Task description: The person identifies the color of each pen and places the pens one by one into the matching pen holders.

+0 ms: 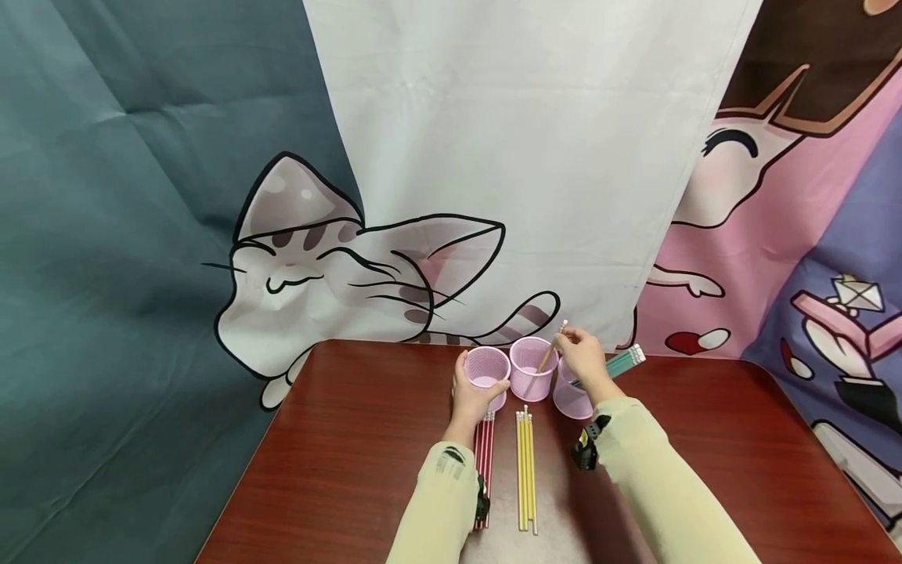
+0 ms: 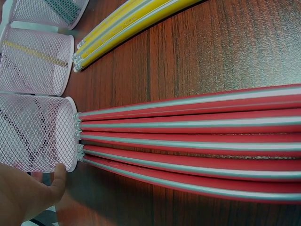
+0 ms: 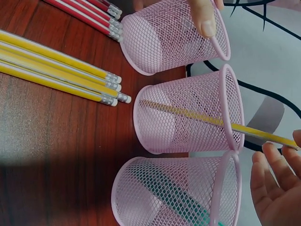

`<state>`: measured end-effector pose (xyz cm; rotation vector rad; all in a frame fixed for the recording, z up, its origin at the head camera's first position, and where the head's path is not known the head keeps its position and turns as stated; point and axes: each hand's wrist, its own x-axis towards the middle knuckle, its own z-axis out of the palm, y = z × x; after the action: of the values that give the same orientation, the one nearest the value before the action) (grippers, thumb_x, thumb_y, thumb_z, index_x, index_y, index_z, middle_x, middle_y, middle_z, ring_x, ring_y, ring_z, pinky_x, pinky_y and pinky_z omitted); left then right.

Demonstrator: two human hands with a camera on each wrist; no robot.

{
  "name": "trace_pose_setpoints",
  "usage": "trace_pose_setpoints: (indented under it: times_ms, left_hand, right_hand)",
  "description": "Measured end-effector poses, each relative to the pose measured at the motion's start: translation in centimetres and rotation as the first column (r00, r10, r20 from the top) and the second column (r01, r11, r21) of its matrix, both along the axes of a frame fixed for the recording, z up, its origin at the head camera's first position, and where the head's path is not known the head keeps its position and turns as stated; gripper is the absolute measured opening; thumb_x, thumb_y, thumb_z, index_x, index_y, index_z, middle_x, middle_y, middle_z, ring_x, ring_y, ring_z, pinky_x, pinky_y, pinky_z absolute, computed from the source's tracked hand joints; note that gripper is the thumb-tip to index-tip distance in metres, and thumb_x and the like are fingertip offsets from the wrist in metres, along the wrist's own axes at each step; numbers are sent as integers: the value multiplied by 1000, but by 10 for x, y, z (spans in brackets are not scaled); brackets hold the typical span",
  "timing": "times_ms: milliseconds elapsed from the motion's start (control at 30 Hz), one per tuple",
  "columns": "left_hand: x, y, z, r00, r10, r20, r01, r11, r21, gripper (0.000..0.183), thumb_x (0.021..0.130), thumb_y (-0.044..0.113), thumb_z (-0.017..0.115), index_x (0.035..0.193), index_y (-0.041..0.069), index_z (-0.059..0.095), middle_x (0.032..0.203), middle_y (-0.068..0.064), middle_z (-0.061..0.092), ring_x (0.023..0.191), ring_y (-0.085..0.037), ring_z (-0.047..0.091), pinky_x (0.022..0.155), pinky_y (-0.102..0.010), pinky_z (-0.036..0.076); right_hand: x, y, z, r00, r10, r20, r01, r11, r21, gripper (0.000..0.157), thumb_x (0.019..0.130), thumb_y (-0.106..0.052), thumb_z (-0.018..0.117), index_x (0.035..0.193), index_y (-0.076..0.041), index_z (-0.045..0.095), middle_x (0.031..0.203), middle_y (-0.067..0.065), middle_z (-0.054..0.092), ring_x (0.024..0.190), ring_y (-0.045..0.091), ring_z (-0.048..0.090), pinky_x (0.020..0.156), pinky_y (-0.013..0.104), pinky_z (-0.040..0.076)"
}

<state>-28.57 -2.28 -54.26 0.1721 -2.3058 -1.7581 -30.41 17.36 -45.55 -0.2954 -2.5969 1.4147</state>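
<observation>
Three pink mesh pencil cups stand side by side at the table's back. My left hand [image 1: 469,401] grips the left cup [image 3: 171,42], thumb at its rim and fingers round the far side. Over the middle cup [image 1: 532,387], my right hand [image 1: 583,360] pinches a yellow pencil [image 3: 257,133] near its eraser end. The pencil slants down inside this cup, its lower part showing through the mesh. Several green pencils [image 1: 624,361] lean in the right cup [image 1: 572,404], partly hidden by my right wrist in the head view.
Several red pencils [image 2: 188,125] lie in a row on the table [image 1: 352,454], erasers towards the left cup. Beside them lie several yellow pencils [image 1: 525,470], erasers towards the middle cup. A printed cloth [image 1: 535,157] with a cartoon cat hangs behind the table.
</observation>
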Motion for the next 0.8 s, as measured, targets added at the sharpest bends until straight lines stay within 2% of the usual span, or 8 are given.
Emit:
trace_pose_setpoints:
  times_ms: [133,233,333,467,567,667,800]
  left_hand:
    - [0,1,1,1000,-4,-12,4,1000,7,99,56,23,89,139,19,35,134,-14,43,117,-34,44,96,-49,35]
    - [0,1,2,1000,-6,-20,6,1000,13,98,56,23,89,138,19,35,134,-14,43,117,-34,44,96,-49,35]
    - [0,1,2,1000,-7,-17,8,1000,15,99,56,23,89,139,17,35,134,-15,43,117,-34,44,96,-49,35]
    - [-1,1,1,1000,-10,-6,11,1000,7,99,56,23,88,140,16,34,135,-14,42,118,-33,43,97,-48,35]
    - [-2,2,0,1000,-9,-6,9,1000,0,99,57,23,88,139,18,34,135,-14,42,118,-33,44,97,-47,35]
    - [-1,2,1,1000,-4,-11,4,1000,1,98,56,23,88,138,18,35,134,-15,43,117,-34,44,96,-48,35]
    - [1,1,3,1000,-1,-7,1,1000,13,98,56,22,88,138,18,35,134,-15,42,117,-35,44,97,-48,35]
  right_hand:
    - [-2,3,-2,999,20,37,-17,997,-71,42,92,-17,49,129,2,49,112,25,59,99,34,56,88,39,41]
    - [-1,5,-3,998,38,49,-33,995,-93,44,92,-16,49,132,4,46,114,26,58,99,33,56,86,37,43]
    - [0,6,-4,997,54,49,-48,992,-118,45,93,-15,50,132,6,44,116,28,56,100,35,57,78,29,46]
    - [2,7,-2,997,61,46,-54,989,-137,45,93,-15,50,132,7,44,116,28,56,101,35,57,66,17,43]
    - [2,7,-2,997,64,42,-57,989,-136,45,93,-16,50,131,7,45,116,28,56,101,35,57,68,19,45]
    - [4,6,-1,997,69,26,-65,991,-117,42,93,-14,51,129,7,47,116,27,57,101,34,57,76,28,47]
    - [9,3,0,995,89,-39,-91,995,-43,34,92,-11,53,121,6,55,106,24,61,96,32,57,82,35,44]
